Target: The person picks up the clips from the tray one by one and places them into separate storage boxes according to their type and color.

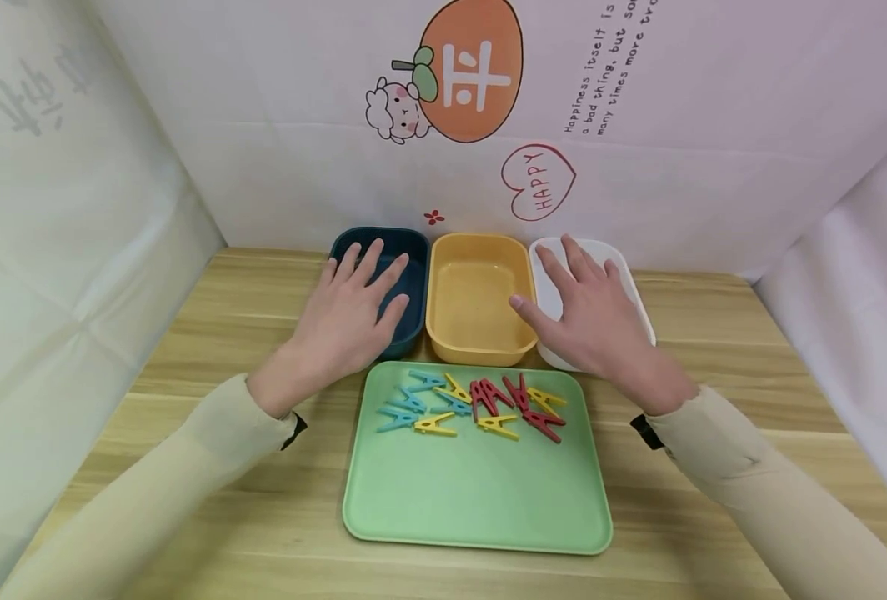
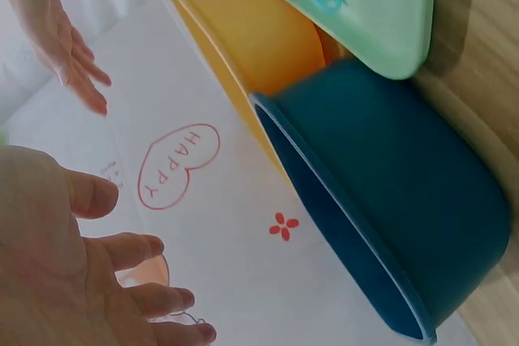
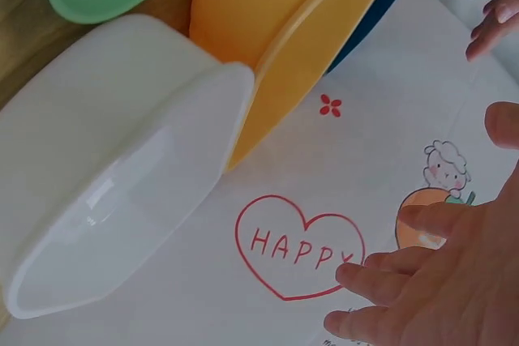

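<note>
My left hand [image 1: 349, 321] hovers above the dark blue bin [image 1: 413, 321], its fingers spread and holding nothing. Over the white bin [image 1: 608, 254] is my right hand [image 1: 593, 317], also with spread fingers and nothing in it. Both wrist views show a gap between each hand and the bins. Between those two stands the yellow bin [image 1: 481, 312]. In front of the bins lies a green tray [image 1: 477, 492]. Blue clothespins [image 1: 396, 418], yellow clothespins [image 1: 498, 427] and red clothespins [image 1: 543, 423] lie scattered along its far half.
The three bins stand side by side on a wooden table [image 1: 263, 500], close to a white printed cloth [image 1: 301, 167] behind them. More white cloth hangs at the left and right sides.
</note>
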Demonstrator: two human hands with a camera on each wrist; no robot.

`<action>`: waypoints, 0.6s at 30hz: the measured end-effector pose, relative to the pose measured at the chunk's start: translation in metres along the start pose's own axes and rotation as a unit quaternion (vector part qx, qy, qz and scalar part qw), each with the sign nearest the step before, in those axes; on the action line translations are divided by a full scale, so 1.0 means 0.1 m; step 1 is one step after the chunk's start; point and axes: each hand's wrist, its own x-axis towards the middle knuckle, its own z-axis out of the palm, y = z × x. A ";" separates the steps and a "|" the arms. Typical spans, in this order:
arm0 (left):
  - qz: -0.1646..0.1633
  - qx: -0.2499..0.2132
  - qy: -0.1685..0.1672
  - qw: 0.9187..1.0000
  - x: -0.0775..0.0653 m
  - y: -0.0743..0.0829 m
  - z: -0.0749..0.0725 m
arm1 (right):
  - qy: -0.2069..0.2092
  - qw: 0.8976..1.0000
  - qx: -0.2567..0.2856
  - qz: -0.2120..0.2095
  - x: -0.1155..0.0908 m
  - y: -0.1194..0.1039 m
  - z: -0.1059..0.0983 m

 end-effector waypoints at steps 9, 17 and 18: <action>0.010 -0.022 0.005 1.000 -0.15 0.06 -0.01 | 0.007 0.999 0.028 -0.028 -0.22 -0.11 0.04; 0.018 -0.024 0.006 1.000 -0.31 0.08 0.00 | -0.003 0.999 0.030 -0.023 -0.42 -0.16 0.09; 0.020 -0.026 0.006 0.999 -0.33 0.08 0.00 | -0.002 0.999 0.031 -0.021 -0.45 -0.16 0.10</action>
